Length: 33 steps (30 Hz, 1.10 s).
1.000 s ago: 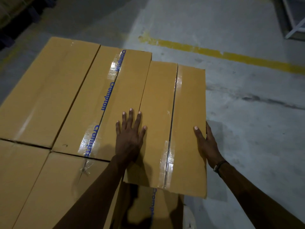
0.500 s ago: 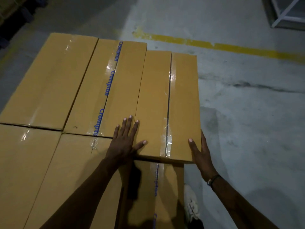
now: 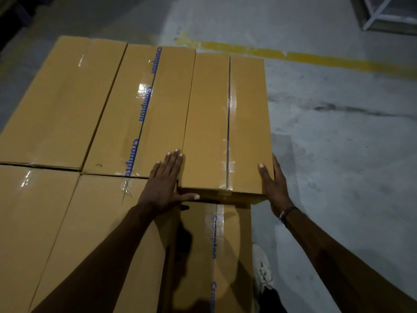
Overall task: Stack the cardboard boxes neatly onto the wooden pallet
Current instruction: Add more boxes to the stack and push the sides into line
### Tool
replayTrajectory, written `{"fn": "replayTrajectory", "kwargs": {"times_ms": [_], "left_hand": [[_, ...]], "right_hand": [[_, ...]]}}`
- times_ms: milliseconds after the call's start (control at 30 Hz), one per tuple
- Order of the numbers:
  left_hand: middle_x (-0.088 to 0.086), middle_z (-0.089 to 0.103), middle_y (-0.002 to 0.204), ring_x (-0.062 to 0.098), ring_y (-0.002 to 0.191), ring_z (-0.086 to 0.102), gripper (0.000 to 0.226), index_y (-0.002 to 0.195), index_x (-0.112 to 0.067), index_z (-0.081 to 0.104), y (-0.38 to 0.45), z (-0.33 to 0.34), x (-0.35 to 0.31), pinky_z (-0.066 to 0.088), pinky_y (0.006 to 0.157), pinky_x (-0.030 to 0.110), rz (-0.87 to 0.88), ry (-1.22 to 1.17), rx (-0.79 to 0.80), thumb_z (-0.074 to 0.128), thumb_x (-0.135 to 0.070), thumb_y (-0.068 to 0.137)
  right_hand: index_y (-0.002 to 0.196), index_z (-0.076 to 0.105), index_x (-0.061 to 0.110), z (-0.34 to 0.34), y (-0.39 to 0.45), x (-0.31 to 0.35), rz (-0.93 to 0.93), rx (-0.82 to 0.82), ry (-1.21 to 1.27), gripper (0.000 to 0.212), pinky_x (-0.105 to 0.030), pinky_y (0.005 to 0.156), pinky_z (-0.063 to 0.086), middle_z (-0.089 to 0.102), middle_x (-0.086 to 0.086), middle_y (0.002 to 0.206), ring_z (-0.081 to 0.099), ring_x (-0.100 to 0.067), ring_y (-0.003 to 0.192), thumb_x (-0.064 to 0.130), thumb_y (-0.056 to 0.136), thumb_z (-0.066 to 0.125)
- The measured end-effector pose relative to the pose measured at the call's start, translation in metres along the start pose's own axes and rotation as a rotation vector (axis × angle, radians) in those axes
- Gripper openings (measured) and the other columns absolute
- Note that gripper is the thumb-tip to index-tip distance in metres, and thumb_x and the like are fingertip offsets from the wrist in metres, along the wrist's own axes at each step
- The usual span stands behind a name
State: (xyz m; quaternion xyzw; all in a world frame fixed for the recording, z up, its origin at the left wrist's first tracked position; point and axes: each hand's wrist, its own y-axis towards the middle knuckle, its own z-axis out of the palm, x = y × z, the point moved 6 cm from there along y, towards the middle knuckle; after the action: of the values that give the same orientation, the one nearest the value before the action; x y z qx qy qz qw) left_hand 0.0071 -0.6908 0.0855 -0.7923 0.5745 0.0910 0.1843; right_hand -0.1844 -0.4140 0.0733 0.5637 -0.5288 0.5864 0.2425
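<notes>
A long brown cardboard box [image 3: 225, 123] with clear tape down its middle lies at the right end of the top layer. My left hand [image 3: 165, 184] lies flat with straight fingers at its near left corner, thumb along the near edge. My right hand [image 3: 274, 184] presses flat against its right side near the front corner, thumb on top. To its left lie a box with blue printed tape [image 3: 144, 109] and a plain box [image 3: 63, 102]. A lower box [image 3: 214, 256] shows beneath the near end. The pallet is hidden.
More boxes [image 3: 56, 233] fill the near left of the layer. Grey concrete floor [image 3: 338, 154] lies to the right, crossed by a yellow painted line [image 3: 293, 56]. A white metal frame [image 3: 383, 12] stands at the far right. My shoe [image 3: 262, 272] is beside the stack.
The taped box has slid forward and left, closing up against the blue-taped box. Both hands moved with it, staying at its near corners.
</notes>
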Motion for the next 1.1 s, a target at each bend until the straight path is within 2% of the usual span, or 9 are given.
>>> {"fn": "replayTrajectory", "kwargs": {"times_ms": [167, 433, 700, 800, 900, 967, 1100], "left_hand": [[-0.008, -0.015, 0.174, 0.012, 0.159, -0.016, 0.117, 0.167, -0.029, -0.003, 0.001, 0.001, 0.002, -0.005, 0.127, 0.039, 0.016, -0.04, -0.063, 0.038, -0.095, 0.079], [-0.012, 0.003, 0.174, 0.009, 0.16, -0.001, 0.095, 0.165, -0.035, 0.018, 0.006, 0.0, 0.009, 0.005, 0.124, 0.038, -0.034, -0.181, -0.118, 0.04, -0.083, 0.086], [-0.013, 0.003, 0.174, 0.009, 0.16, -0.002, 0.094, 0.165, -0.036, 0.02, 0.006, -0.003, 0.007, 0.003, 0.123, 0.036, -0.057, -0.211, -0.098, 0.045, -0.08, 0.086], [-0.009, 0.004, 0.174, 0.013, 0.16, 0.001, 0.096, 0.165, -0.033, 0.022, 0.006, -0.01, 0.003, 0.007, 0.124, 0.041, -0.074, -0.203, -0.071, 0.051, -0.079, 0.086], [-0.001, 0.012, 0.174, 0.02, 0.16, 0.008, 0.091, 0.164, -0.027, 0.027, 0.004, -0.02, -0.006, 0.015, 0.126, 0.049, -0.135, -0.274, -0.043, 0.064, -0.066, 0.091], [0.003, 0.018, 0.173, 0.024, 0.16, 0.013, 0.086, 0.163, -0.024, 0.032, -0.006, -0.028, -0.016, 0.019, 0.125, 0.051, -0.2, -0.357, -0.049, 0.066, -0.062, 0.093], [0.002, 0.035, 0.168, 0.02, 0.156, 0.025, 0.075, 0.154, -0.02, 0.047, -0.038, -0.059, -0.046, 0.025, 0.124, 0.045, -0.326, -0.581, -0.179, 0.064, -0.059, 0.092]], "right_hand": [[0.159, 0.034, 0.045, 0.001, 0.01, 0.004, 0.007, 0.008, -0.023, 0.061, -0.054, 0.108, 0.053, 0.055, 0.007, 0.148, 0.058, -0.018, 0.13, 0.053, 0.103, 0.057], [0.156, 0.03, 0.054, 0.001, 0.017, 0.004, 0.018, 0.017, -0.055, 0.082, -0.058, 0.108, 0.051, 0.052, 0.008, 0.152, 0.055, -0.022, 0.135, 0.081, 0.084, 0.059], [0.158, 0.023, 0.054, -0.001, 0.016, 0.007, 0.029, 0.059, -0.104, 0.082, -0.056, 0.109, 0.051, 0.048, 0.007, 0.155, 0.054, -0.022, 0.135, 0.079, 0.087, 0.056], [0.162, 0.018, 0.046, -0.002, 0.014, 0.012, 0.039, 0.09, -0.171, 0.08, -0.057, 0.11, 0.05, 0.043, 0.004, 0.161, 0.05, -0.027, 0.14, 0.071, 0.095, 0.055], [0.165, 0.013, 0.043, -0.009, 0.005, 0.026, 0.044, 0.072, -0.196, 0.078, -0.056, 0.117, 0.042, 0.029, -0.001, 0.171, 0.04, -0.03, 0.15, 0.061, 0.1, 0.053], [0.165, 0.017, 0.043, -0.019, -0.004, 0.042, 0.017, 0.045, -0.203, 0.073, -0.052, 0.118, 0.041, 0.026, 0.001, 0.172, 0.04, -0.027, 0.15, 0.055, 0.103, 0.053], [0.162, 0.029, 0.042, -0.043, -0.032, 0.088, -0.082, 0.072, -0.203, 0.061, -0.032, 0.11, 0.039, 0.033, 0.011, 0.168, 0.044, -0.011, 0.14, 0.052, 0.106, 0.051]]}}
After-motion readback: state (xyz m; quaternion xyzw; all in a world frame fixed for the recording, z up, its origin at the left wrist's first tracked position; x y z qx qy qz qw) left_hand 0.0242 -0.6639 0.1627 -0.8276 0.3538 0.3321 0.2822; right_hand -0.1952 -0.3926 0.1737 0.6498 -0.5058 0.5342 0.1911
